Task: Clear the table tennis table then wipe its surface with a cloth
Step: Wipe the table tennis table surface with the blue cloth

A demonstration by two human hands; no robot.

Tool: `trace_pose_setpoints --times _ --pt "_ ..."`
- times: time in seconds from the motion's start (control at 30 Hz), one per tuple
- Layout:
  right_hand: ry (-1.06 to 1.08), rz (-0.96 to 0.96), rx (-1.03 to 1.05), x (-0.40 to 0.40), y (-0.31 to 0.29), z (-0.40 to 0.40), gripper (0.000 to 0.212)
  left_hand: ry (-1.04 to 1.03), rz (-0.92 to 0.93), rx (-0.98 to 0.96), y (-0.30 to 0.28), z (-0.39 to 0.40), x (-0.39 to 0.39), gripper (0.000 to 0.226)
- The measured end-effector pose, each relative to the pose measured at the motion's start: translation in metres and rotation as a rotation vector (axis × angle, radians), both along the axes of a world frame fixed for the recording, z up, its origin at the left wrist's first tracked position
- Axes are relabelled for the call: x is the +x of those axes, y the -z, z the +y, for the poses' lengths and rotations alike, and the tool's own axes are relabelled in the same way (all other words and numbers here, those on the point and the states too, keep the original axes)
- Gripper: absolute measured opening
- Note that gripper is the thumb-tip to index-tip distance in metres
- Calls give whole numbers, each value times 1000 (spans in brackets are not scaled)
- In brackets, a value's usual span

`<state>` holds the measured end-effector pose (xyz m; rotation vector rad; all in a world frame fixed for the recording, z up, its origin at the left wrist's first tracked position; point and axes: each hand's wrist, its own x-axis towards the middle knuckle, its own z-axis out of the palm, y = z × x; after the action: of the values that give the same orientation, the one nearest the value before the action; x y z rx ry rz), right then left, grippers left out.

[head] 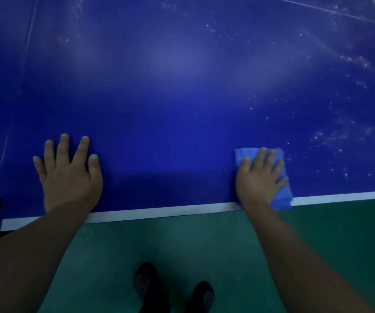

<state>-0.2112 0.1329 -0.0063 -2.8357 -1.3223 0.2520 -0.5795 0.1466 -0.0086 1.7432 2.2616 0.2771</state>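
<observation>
On blue table point(182, 98), right hand point(258, 179) flat atop folded cloth point(283, 193).

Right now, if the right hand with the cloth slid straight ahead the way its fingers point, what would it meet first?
Probably nothing solid. The right hand presses the blue cloth flat near the table's near edge, fingers pointing up the table. Ahead lies bare blue surface, then whitish specks slightly to its right. The way looks free as far as shown.

Single head-worn view, looking steeply down, close over the table point(182, 98) near edge and floor point(204, 245)
</observation>
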Motion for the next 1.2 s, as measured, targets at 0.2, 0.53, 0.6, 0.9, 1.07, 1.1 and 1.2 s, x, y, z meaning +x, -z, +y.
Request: trace_pose_setpoints --times 0.2,0.53,0.6,0.9,1.07,1.1,1.2 --pt "-879 9 3 -78 10 -21 61 7 -1 17 1 -1 1 61" --pt "-479 8 105 -74 12 -8 60 12 -4 5 -3 0 1 64" --pt "-929 11 49 -93 15 -39 59 5 -11 3 -4 -1 1 64" --pt "-158 17 26 -43 0 74 65 1 -2 -21 -4 1 1 64" --pt "-1088 69 59 -153 13 27 63 -12 -22 -16 -1 2 0 64" --pt "-1213 74 40 -145 12 25 63 -12 -25 -14 -1 1 0 63" --pt "-1102 -52 16 -82 12 71 63 -12 -36 -12 -1 1 0 62"
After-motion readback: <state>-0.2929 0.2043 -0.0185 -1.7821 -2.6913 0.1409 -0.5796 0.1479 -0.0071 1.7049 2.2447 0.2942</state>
